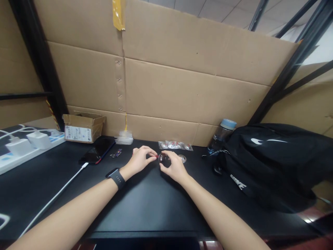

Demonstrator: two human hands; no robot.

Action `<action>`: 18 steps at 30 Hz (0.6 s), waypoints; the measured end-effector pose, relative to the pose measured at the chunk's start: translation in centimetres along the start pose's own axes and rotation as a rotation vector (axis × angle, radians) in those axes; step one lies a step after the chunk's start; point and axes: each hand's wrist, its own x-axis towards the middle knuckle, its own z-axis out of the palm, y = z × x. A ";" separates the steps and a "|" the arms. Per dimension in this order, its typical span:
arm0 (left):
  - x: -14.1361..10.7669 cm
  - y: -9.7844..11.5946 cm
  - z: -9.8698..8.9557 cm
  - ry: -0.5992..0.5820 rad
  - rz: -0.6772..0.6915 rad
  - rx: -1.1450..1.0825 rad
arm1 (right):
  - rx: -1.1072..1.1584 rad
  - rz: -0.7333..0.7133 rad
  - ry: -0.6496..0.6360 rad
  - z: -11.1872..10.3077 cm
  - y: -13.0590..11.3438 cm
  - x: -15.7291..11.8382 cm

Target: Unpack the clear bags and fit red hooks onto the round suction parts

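Note:
Near the middle of the black table, my right hand holds a clear round plastic piece between thumb and fingers. My left hand, with a dark watch on its wrist, pinches a small red item that meets the left edge of the clear piece. What the red item is cannot be made out. Another clear round piece lies on the table just behind my right hand. Farther back is a row of small clear packets. A small colourful charm lies left of my left hand.
At the left are a power strip, an open cardboard box, a phone on a white cable and stacked clear bags. A bottle and a black bag stand at the right. Cardboard walls the back.

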 end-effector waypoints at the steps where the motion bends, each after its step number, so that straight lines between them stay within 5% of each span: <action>1: 0.0 0.1 0.0 -0.005 -0.003 -0.001 | 0.018 -0.002 0.013 0.0 0.0 0.0; 18: -0.5 1.9 0.7 0.110 0.069 0.127 | 0.196 0.009 0.036 -0.1 -0.6 0.0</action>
